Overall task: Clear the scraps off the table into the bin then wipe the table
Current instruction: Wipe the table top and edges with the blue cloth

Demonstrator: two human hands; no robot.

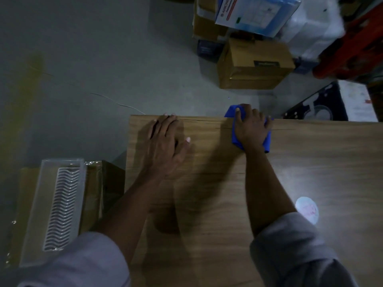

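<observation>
Blue cloth [230, 112] lies at the far edge of the table [310, 162], one corner overhanging. Its long axis runs far-left to near-right. The right hand [251, 126] lies directly on it, fingers spread and pressing flat. The left hand [165, 141] rests flat, fingers straight, further left. Most of the tabletop extends nearer and rightward.
</observation>
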